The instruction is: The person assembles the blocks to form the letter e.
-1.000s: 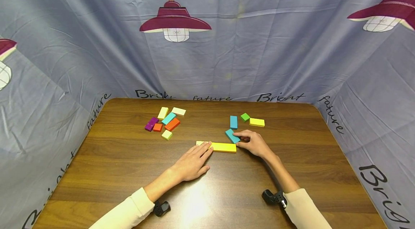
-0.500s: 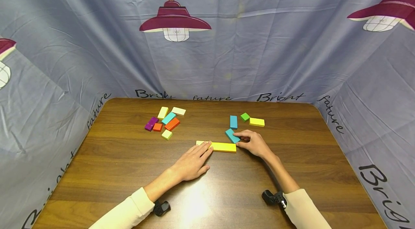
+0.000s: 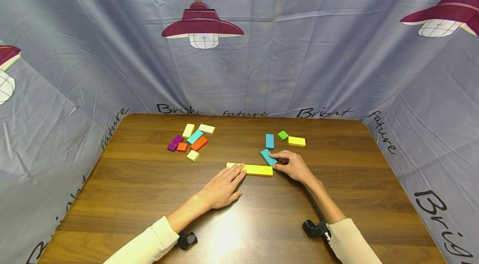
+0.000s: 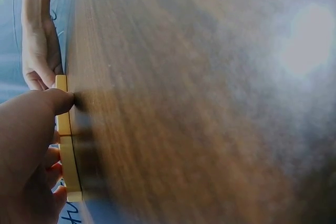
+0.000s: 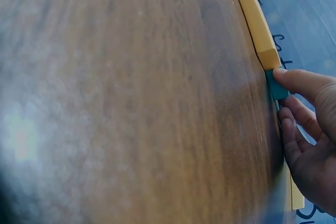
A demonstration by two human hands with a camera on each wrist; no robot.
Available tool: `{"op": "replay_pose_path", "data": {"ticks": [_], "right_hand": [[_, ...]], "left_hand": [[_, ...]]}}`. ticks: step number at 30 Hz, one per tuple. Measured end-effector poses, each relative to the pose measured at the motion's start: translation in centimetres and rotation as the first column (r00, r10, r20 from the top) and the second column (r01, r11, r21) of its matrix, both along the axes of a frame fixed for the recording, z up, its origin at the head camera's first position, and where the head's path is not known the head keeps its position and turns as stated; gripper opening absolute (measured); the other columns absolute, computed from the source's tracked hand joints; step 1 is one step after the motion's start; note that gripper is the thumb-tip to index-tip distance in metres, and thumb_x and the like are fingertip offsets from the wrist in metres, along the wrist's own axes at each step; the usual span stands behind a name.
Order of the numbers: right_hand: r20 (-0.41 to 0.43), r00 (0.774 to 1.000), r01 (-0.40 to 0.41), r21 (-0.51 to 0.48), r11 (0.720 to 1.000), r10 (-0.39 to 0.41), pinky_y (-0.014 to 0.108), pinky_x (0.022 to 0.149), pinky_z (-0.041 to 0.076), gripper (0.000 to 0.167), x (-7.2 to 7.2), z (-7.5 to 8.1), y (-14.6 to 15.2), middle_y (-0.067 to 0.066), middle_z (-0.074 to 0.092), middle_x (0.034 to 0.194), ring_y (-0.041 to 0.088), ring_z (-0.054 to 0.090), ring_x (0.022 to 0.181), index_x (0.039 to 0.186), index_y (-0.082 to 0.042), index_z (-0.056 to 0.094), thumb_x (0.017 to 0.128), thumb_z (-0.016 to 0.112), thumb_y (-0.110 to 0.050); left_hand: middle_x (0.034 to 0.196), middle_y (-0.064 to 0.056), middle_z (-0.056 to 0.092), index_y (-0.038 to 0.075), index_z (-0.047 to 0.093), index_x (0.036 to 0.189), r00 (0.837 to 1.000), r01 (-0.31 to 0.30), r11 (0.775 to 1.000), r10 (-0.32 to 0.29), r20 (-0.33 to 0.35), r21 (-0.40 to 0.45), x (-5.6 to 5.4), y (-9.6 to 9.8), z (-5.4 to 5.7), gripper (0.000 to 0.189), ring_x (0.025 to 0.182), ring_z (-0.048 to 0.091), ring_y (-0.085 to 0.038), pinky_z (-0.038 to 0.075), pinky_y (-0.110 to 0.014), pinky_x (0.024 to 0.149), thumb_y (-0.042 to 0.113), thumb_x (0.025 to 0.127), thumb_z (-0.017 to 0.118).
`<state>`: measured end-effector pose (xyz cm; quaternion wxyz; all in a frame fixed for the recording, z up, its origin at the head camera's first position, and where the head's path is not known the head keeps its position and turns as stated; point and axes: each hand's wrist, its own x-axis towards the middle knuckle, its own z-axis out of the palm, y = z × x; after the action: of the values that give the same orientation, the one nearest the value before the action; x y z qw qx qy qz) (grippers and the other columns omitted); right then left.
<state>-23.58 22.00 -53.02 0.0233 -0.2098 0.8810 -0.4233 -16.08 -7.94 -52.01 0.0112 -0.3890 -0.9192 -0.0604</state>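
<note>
My left hand (image 3: 220, 189) lies with straight fingers across a row of two flat wooden blocks, a pale yellow block (image 3: 230, 165) and a bright yellow block (image 3: 260, 170). The left wrist view shows the seam between the pale block (image 4: 69, 163) and the brighter one, set end to end. At the row's right end, my right hand (image 3: 293, 166) pinches a teal block (image 3: 266, 156) between thumb and fingers. That block sits slanted, its near end close to the yellow block's right corner. In the right wrist view the thumb is on the teal block (image 5: 276, 85).
Behind the teal block lie a blue block (image 3: 269, 141), a small green block (image 3: 282, 135) and a yellow block (image 3: 297, 141). At the back left is a loose cluster with a purple block (image 3: 174, 143), an orange block (image 3: 199, 143) and several others. Printed curtains surround the wooden table (image 3: 142, 197).
</note>
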Motion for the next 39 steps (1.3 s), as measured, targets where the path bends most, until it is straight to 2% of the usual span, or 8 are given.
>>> {"op": "replay_pose_path", "data": {"ticks": [7,12,15,19,22,30,35,39], "right_hand": [[-0.021,1.0,-0.007,0.004,1.0,0.007,0.042,0.087,0.054,0.035,0.0,0.0,0.1,0.008,0.068,0.114,0.025,0.065,0.101,0.119,-0.008,0.074,0.085,0.08,-0.01],[-0.044,0.999,-0.013,0.006,1.0,0.013,0.038,0.086,0.054,0.036,0.0,-0.1,0.2,0.008,0.068,0.113,0.024,0.065,0.1,0.12,-0.007,0.073,0.085,0.08,-0.009],[-0.019,1.0,-0.004,-0.015,1.0,0.004,0.035,0.086,0.054,0.039,0.1,-0.1,0.3,0.009,0.068,0.115,0.024,0.065,0.1,0.123,-0.006,0.071,0.086,0.079,-0.009],[0.033,0.998,0.049,-0.069,0.996,-0.046,0.031,0.084,0.054,0.04,0.0,0.1,0.3,0.011,0.068,0.115,0.024,0.065,0.099,0.128,-0.004,0.067,0.089,0.076,-0.01],[0.043,0.994,0.101,-0.081,0.992,-0.097,0.033,0.084,0.055,0.039,-0.3,0.2,0.2,0.013,0.069,0.112,0.025,0.066,0.097,0.128,-0.002,0.066,0.091,0.074,-0.013],[0.049,0.973,0.228,-0.023,0.973,-0.227,0.044,0.088,0.052,0.047,-1.7,0.3,-1.3,0.015,0.069,0.114,0.028,0.065,0.101,0.13,0.001,0.063,0.091,0.075,-0.023],[0.063,0.956,0.286,0.02,0.958,-0.287,0.043,0.086,0.053,0.054,-3.0,0.3,-2.7,0.017,0.066,0.114,0.029,0.062,0.102,0.133,0.004,0.06,0.091,0.074,-0.028],[0.049,0.942,0.331,0.041,0.943,-0.333,0.042,0.081,0.052,0.052,-4.0,0.4,-3.6,0.018,0.066,0.106,0.029,0.062,0.096,0.128,0.006,0.062,0.09,0.075,-0.026]], "left_hand": [[0.16,-0.014,0.029,0.003,0.038,0.153,1.0,-0.004,1.0,0.004,0.002,-0.017,0.0,0.0,0.1,0.064,0.147,0.027,-0.028,0.025,-0.043,0.117,0.038,0.102,0.054],[0.16,-0.014,0.03,0.003,0.038,0.152,1.0,-0.001,1.0,0.001,-0.001,-0.016,0.0,0.0,0.2,0.064,0.146,0.027,-0.028,0.025,-0.042,0.117,0.038,0.102,0.055],[0.159,-0.014,0.03,0.003,0.039,0.152,1.0,-0.001,1.0,0.001,-0.001,-0.016,0.1,0.0,0.2,0.064,0.146,0.027,-0.029,0.025,-0.042,0.116,0.038,0.102,0.055],[0.159,-0.015,0.031,0.003,0.039,0.152,1.0,0.0,1.0,0.0,-0.005,-0.014,0.1,0.0,0.1,0.064,0.146,0.028,-0.029,0.026,-0.043,0.116,0.038,0.101,0.055],[0.159,-0.015,0.031,0.002,0.039,0.152,1.0,0.003,1.0,-0.003,-0.01,-0.011,0.1,0.0,0.1,0.064,0.146,0.028,-0.029,0.026,-0.043,0.116,0.038,0.101,0.055],[0.159,-0.015,0.032,0.002,0.039,0.151,1.0,0.006,1.0,-0.006,-0.006,-0.003,0.1,-0.1,0.1,0.064,0.146,0.028,-0.03,0.026,-0.043,0.116,0.038,0.101,0.056],[0.159,-0.014,0.031,0.002,0.039,0.152,1.0,0.0,1.0,0.0,-0.003,-0.01,0.1,-0.1,0.2,0.064,0.146,0.028,-0.029,0.025,-0.043,0.116,0.038,0.101,0.055],[0.16,-0.014,0.03,0.003,0.038,0.153,1.0,-0.003,1.0,0.003,-0.004,-0.025,0.1,-0.1,0.2,0.064,0.146,0.027,-0.028,0.025,-0.042,0.117,0.039,0.102,0.054]]}}
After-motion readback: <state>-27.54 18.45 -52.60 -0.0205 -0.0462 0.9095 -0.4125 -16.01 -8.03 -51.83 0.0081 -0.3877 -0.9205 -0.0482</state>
